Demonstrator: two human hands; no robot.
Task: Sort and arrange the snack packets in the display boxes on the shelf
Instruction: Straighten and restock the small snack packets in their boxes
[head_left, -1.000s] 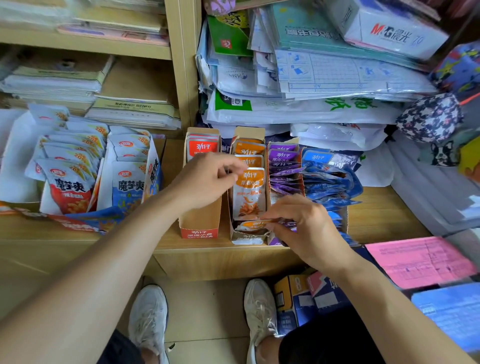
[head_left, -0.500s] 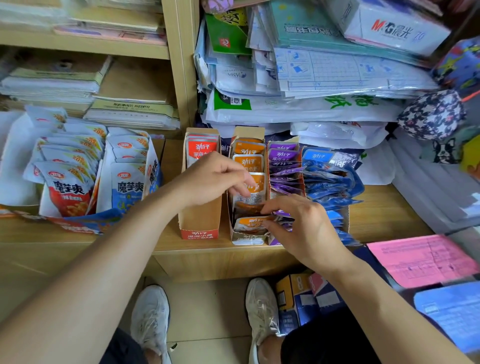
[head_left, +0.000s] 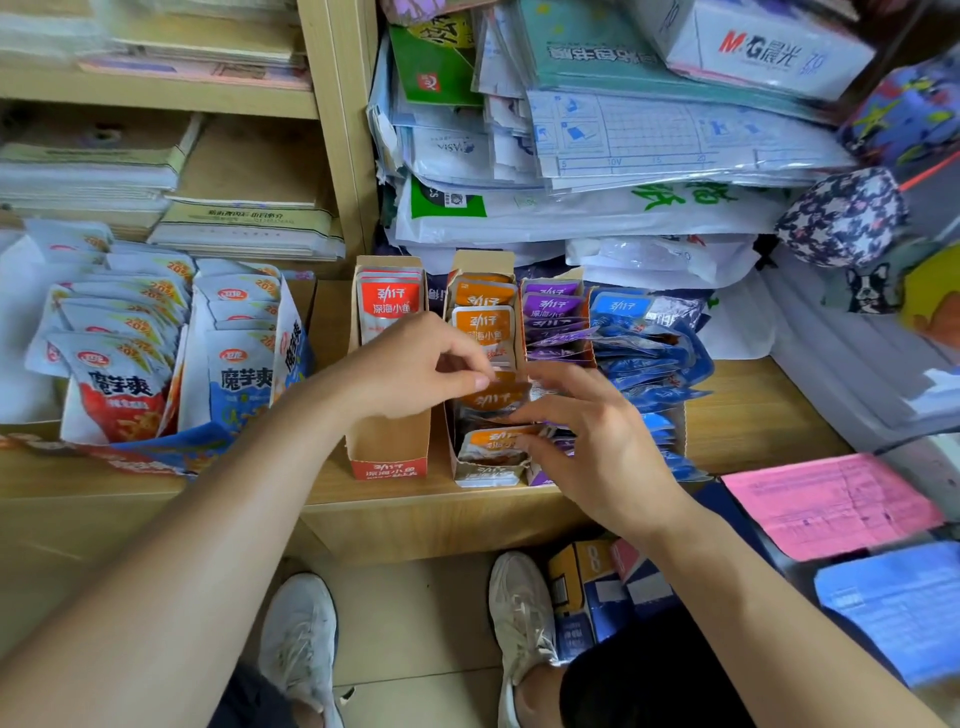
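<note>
Four narrow display boxes stand side by side on the wooden shelf: a red box with red packets at its back, an orange box, a purple row and a blue row. My left hand pinches the top of a tilted orange packet in the middle of the orange box. My right hand pinches the top right edge of the front orange packet between thumb and forefinger, its other fingers spread over the purple row's front.
A wide display box of white konjac packets sits at the left. Stacked paper and plastic bags crowd behind the boxes. Pink sheets and blue sheets lie at the right. Small cartons and my shoes are on the floor.
My left hand has tipped the middle orange packet forward and down. My right hand's fingers have spread out while staying at the front packet.
</note>
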